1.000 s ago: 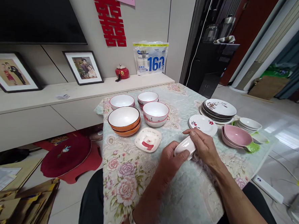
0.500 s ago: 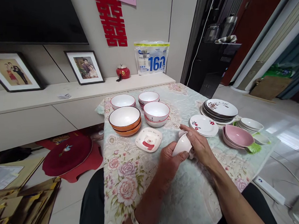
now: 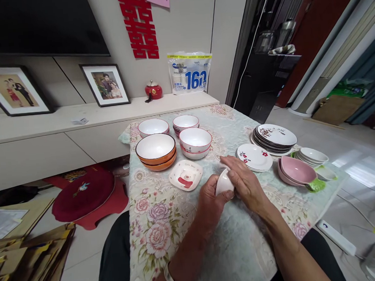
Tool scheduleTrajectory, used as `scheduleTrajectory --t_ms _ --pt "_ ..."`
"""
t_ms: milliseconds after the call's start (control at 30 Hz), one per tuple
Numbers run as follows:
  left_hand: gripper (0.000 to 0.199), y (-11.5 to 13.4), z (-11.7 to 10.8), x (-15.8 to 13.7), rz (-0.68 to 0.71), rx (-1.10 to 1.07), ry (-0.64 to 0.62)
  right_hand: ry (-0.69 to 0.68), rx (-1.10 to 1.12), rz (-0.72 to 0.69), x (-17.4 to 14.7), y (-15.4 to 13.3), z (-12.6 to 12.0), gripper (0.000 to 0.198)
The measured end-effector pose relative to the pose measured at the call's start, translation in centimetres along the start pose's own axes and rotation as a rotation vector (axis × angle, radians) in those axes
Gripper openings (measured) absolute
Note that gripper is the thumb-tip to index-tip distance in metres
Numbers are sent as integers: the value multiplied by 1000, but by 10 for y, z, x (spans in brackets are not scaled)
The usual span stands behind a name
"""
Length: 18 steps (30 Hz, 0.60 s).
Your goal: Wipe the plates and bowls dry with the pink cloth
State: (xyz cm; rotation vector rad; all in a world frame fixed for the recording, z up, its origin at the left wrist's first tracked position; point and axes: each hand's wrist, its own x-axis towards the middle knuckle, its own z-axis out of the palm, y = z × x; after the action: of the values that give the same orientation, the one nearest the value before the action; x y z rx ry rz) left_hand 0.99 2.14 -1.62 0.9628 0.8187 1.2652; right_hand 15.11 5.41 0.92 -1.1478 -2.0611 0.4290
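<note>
Left hand [image 3: 210, 200]: fingers curled close around the near-left side of a small white dish [image 3: 223, 183], thumb pressed along its lower edge; firm hold. Right hand [image 3: 246, 185]: fingers nearly straight, laid together over the dish's right side, thumb bent against it. A pale edge [image 3: 223, 165], possibly cloth, shows by the right fingertips; how tightly that hand grips cannot be told, its palm being hidden.

Change over the last second: dish turned from lying flatter to standing more on edge, both hands shifted slightly left. Dish position: held above the counter [image 3: 169, 260], near side. Reading: the dish is being worked over in the hands, a different part of it now turned up; it has not been put down.

Just left and farther: square bear-print dish [image 3: 186, 175], flat, same place as before. Beyond it, orange bowls [image 3: 159, 162] and red-rimmed bowls [image 3: 196, 149], stacked. Right: flowered plates [image 3: 254, 156], dark-edged plates [image 3: 278, 135] farther, pink bowls [image 3: 299, 169] nearer. These stacks likewise unmoved.
</note>
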Motion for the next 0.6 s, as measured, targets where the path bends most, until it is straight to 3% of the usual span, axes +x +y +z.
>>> scheduleTrajectory --t_ms 100,167,267,367,500,600 --pt "28 -2 1 -1 -17 31 2 49 104 142 0 13 0 51" --pt "28 0 2 -1 -5 22 16 58 52 148 -2 11 3 54" --pt "26 3 5 0 26 -27 42 40 -105 14 -6 -4 8 54" --pt "26 5 7 0 34 -72 71 45 -85 -110 -6 -17 10 52" --pt "30 5 7 -1 5 -119 93 279 81 -105 -4 -15 11 29" --pt "30 3 6 -1 14 -128 98 382 35 -65 -3 -10 11 15"
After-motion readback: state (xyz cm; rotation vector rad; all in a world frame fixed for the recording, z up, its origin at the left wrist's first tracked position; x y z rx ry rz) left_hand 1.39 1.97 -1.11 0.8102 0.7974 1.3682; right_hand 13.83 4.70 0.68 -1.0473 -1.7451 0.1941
